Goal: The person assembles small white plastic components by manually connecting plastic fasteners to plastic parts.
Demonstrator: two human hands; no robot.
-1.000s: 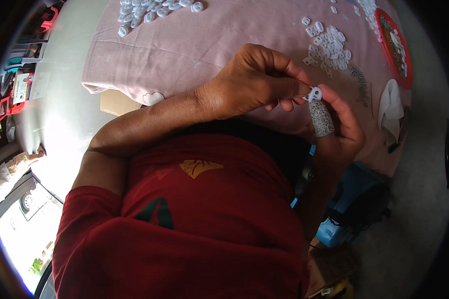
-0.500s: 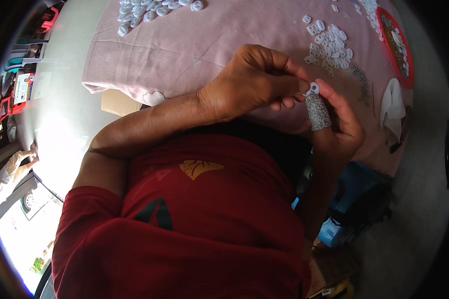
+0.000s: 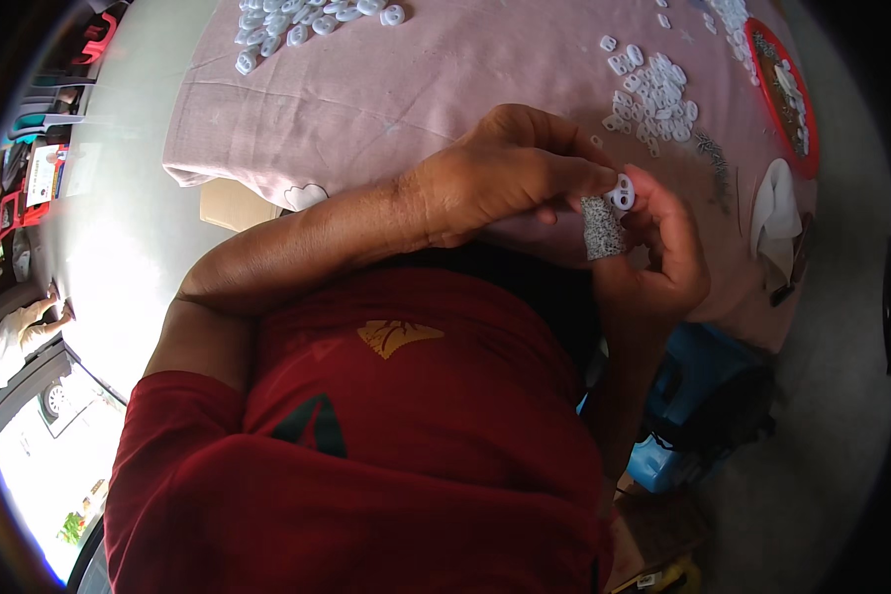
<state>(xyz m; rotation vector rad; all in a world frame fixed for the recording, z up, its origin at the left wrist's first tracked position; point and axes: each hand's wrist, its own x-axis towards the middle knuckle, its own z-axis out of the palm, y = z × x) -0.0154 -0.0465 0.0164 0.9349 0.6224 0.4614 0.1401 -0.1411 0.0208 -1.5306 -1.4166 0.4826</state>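
Observation:
A small white oval plastic piece with holes [image 3: 623, 192] is held up at the fingertips of my right hand [image 3: 671, 243]. The right thumb wears a grey speckled finger sleeve [image 3: 602, 228], and the right index finger curls against the piece's far side. My left hand [image 3: 525, 170] reaches across from the left, its thumb and index finger pinched together at the piece's upper left edge. Whatever lies between those left fingertips is hidden. Beyond the hands, a pile of similar white pieces [image 3: 657, 97] lies on the pink cloth [image 3: 445, 69], beside small dark metal bits [image 3: 711, 150].
More white pieces [image 3: 297, 22] are heaped at the far left of the table. On the far right stands a red-rimmed tray [image 3: 812, 148] with metal bits and white parts. A white cloth [image 3: 777, 210] lies near the right table edge. A blue container [image 3: 698, 371] sits below.
Both hands have shifted slightly, the right one leftward. The white piece has turned so its holes face up more plainly, and the sleeved thumb has moved to its left side.

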